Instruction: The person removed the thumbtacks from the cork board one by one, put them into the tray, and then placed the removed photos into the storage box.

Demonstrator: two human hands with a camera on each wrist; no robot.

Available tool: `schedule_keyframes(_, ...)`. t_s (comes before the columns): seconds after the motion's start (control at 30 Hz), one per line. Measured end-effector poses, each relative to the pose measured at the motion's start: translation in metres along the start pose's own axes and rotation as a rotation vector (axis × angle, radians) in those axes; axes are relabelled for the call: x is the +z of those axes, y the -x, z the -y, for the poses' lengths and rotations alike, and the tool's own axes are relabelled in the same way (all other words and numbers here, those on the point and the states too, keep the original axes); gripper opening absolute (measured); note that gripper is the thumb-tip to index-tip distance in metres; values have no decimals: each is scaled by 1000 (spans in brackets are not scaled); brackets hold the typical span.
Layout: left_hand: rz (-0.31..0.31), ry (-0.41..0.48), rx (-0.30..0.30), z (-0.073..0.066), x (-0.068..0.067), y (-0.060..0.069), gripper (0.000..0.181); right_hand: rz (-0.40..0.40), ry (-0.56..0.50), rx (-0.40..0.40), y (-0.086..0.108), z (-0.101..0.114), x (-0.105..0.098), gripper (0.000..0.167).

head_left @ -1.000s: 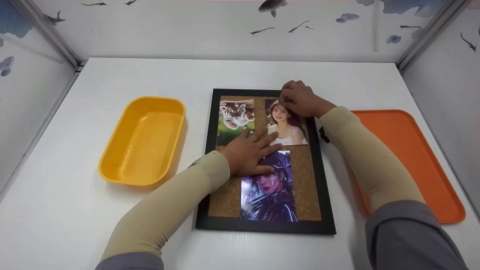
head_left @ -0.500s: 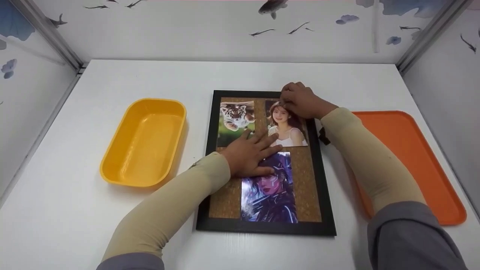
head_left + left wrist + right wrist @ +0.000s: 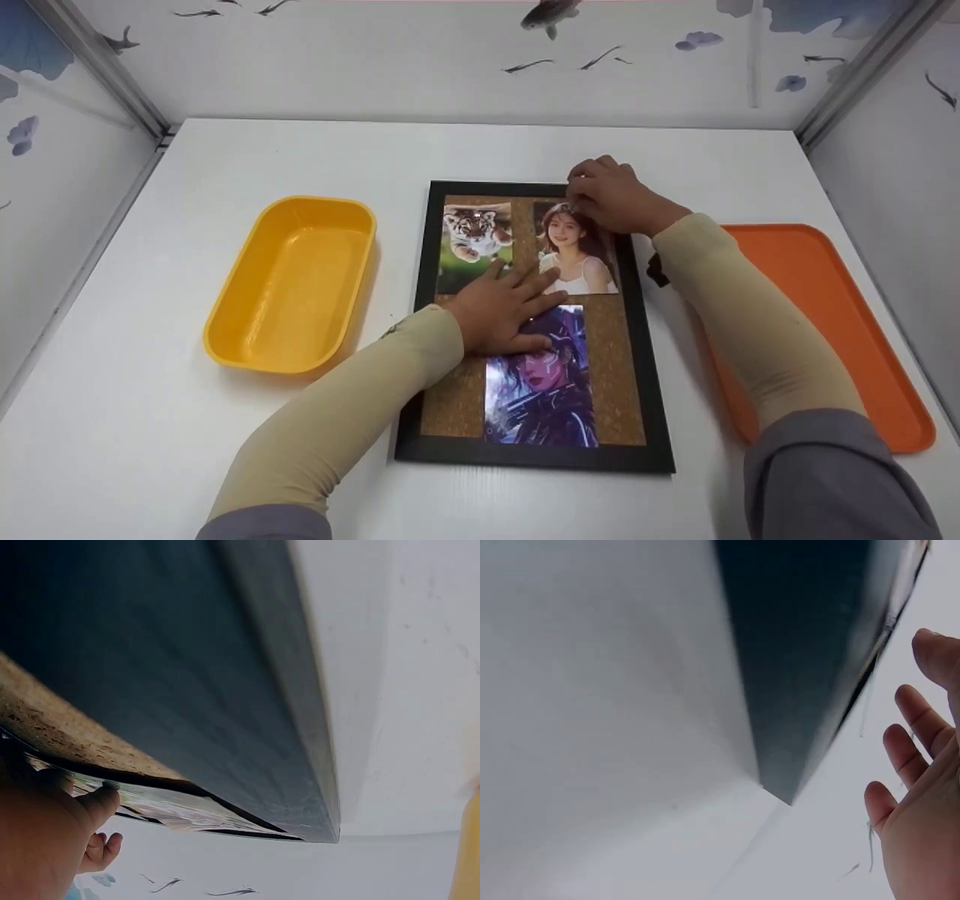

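Observation:
A black-framed cork board (image 3: 615, 375) lies on the white table with three photos on it. They are a tiger photo (image 3: 476, 232) at upper left, a portrait photo (image 3: 571, 262) at upper right and a purple illustrated photo (image 3: 544, 409) below. Small bright spots show near the top of the tiger and purple photos. My left hand (image 3: 502, 311) rests on the board's middle, fingers spread over parts of the photos. Bent fingers of my right hand (image 3: 619, 196) hover around the portrait's top edge. In the right wrist view several fingers (image 3: 907, 754) curve loosely; anything between the thumb and forefinger is hidden.
A yellow bin (image 3: 217, 322) stands left of the board. To the right lies an orange tray (image 3: 817, 300), partly under my right forearm. White panels with fish and plant prints (image 3: 420, 67) enclose the back and sides of the table.
My right hand has shifted slightly up and to the right from the top of the portrait photo. The left hand stays in place on the board.

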State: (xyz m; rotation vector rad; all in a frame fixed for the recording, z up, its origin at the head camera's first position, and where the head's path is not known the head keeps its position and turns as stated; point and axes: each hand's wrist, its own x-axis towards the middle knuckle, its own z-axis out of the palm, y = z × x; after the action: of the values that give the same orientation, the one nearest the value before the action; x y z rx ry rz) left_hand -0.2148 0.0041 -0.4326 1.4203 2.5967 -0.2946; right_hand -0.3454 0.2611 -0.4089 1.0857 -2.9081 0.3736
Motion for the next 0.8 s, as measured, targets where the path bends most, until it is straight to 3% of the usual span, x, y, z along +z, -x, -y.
schedule_keyframes(0.4, -8, -10, -2, 0, -1, 0, 78, -49, -28, 13, 14, 1, -7, 8)
schedule_keyframes(0.8, -6, 11, -4, 0, 1, -1, 77, -83, -36, -21, 43, 8, -20, 13)
